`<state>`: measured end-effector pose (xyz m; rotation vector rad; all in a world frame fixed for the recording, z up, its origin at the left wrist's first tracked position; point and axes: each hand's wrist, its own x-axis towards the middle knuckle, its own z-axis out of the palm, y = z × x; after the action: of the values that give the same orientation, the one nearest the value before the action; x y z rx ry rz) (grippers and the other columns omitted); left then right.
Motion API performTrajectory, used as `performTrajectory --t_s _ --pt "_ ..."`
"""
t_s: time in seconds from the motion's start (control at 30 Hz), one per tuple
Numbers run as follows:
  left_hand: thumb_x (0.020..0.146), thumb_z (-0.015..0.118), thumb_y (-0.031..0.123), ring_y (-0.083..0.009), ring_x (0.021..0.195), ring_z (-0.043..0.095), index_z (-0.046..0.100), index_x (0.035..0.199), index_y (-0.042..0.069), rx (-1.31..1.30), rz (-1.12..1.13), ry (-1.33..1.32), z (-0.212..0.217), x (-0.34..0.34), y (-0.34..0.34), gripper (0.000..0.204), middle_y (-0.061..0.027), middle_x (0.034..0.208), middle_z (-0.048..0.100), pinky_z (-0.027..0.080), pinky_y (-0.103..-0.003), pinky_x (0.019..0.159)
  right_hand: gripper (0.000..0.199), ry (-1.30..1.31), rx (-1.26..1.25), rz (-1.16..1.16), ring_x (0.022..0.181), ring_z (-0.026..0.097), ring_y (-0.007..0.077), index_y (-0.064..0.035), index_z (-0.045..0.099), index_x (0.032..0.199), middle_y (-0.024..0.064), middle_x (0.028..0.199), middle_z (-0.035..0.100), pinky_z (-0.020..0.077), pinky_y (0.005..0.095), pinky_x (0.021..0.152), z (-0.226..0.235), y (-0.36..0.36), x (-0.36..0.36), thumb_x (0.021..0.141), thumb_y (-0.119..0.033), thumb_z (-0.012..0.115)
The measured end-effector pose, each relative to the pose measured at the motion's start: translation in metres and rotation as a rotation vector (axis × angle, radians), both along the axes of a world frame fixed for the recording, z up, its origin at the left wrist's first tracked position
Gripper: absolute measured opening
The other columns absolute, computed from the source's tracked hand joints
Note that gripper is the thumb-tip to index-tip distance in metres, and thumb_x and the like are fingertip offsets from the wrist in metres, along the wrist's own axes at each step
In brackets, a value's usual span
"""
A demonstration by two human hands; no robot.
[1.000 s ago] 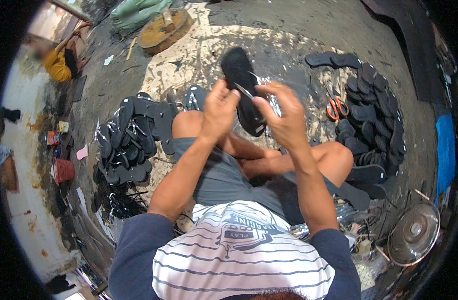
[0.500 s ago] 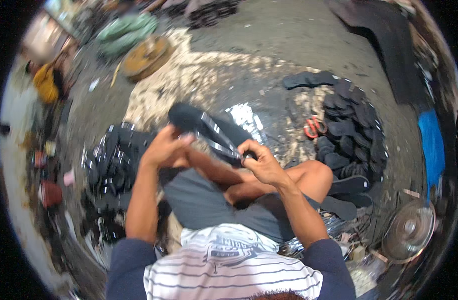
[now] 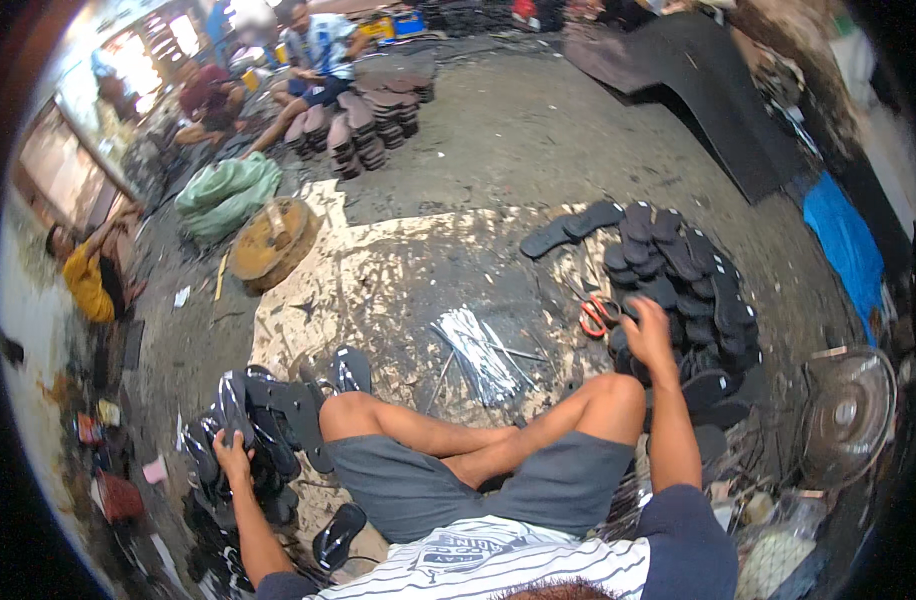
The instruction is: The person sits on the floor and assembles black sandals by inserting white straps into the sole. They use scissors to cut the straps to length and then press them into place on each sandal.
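At the left, my left hand [image 3: 235,458] grips the lower end of a black flip-flop [image 3: 234,402] with shiny straps, over a heap of similar flip-flops [image 3: 270,432]. My right hand [image 3: 650,335] reaches to the near-left side of a pile of dark foam soles [image 3: 690,282], its fingers apart and nothing visibly held. Beside its fingertips lie scissors with red-orange handles [image 3: 594,318]. A bundle of shiny strips [image 3: 478,352] lies on the floor sheet in front of my crossed legs.
A round rusty-brown block [image 3: 275,243] and a green sack [image 3: 226,195] sit at the far left. Stacked soles [image 3: 343,135] stand near people working at the back. A large dark sheet [image 3: 693,85] and blue plastic [image 3: 843,245] lie right, above a round fan [image 3: 846,412].
Both hands were together on a dark flip-flop with a shiny strap before me. Now they are apart, left hand at the left heap, right hand at the sole pile. The view has tilted up.
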<state>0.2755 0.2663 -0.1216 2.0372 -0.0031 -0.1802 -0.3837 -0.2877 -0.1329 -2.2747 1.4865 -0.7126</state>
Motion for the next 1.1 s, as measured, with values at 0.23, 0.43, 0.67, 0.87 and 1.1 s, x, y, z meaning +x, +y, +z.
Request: performTrajectory --t_s 0.23,0.43,0.67,0.87,1.1 --pt "0.084 0.074 0.017 -0.0428 0.133 0.046 0.062 0.128 0.008 0.71 -0.195 -0.785 0.026 -0.067 -0.054 0.046 -0.0214 0.144 0.049 0.038 -0.051 0.109 0.089 1.002 0.259 0.094 0.147 0.031 0.0393 -0.0242 0.052 0.146 0.0134 0.154 0.045 -0.0018 0.0662 0.121 -0.057 0.099 -0.166 0.07 -0.062 0.08" --pt "0.087 0.075 0.029 -0.0356 0.117 0.063 0.065 0.129 0.012 0.127 -0.933 -0.345 0.001 -0.135 -0.196 0.046 -0.0183 0.129 0.064 0.049 -0.047 0.101 0.031 0.71 0.088 0.015 0.108 0.06 0.0346 -0.0143 0.074 0.108 0.0153 0.102 0.07 0.0262 0.0613 0.111 0.006 0.072 -0.132 0.078 -0.021 0.078" --pt "0.097 0.067 0.045 -0.0291 0.122 0.064 0.056 0.143 0.011 0.06 -1.287 -0.08 -0.013 -0.195 -0.265 0.058 -0.017 0.131 0.067 0.049 -0.042 0.104 0.045 -0.76 0.112 -0.102 0.085 0.067 0.0204 0.0059 0.048 0.126 0.0156 0.105 0.07 0.0524 0.0339 0.079 0.073 0.046 0.065 0.092 -0.014 0.069" --pt "0.095 0.073 0.029 -0.0241 0.11 0.064 0.03 0.155 0.002 -0.402 -0.713 0.677 -0.009 -0.206 -0.299 0.079 -0.0196 0.134 0.058 0.055 -0.037 0.093 0.022 -1.179 1.069 0.019 0.075 0.071 0.0183 -0.0094 0.069 0.105 0.0064 0.09 0.072 0.0577 0.0329 0.067 -0.073 0.108 0.21 0.088 -0.02 0.078" --pt "0.094 0.069 0.011 -0.0169 0.098 0.063 0.047 0.139 0.004 -0.736 -0.502 0.237 -0.02 -0.165 -0.269 0.051 -0.008 0.113 0.063 0.054 -0.032 0.087 0.061 0.338 0.4 0.361 0.104 0.067 0.0346 -0.0002 0.055 0.134 0.0209 0.116 0.069 0.0518 0.0441 0.09 -0.145 0.071 0.213 0.085 -0.029 0.079"
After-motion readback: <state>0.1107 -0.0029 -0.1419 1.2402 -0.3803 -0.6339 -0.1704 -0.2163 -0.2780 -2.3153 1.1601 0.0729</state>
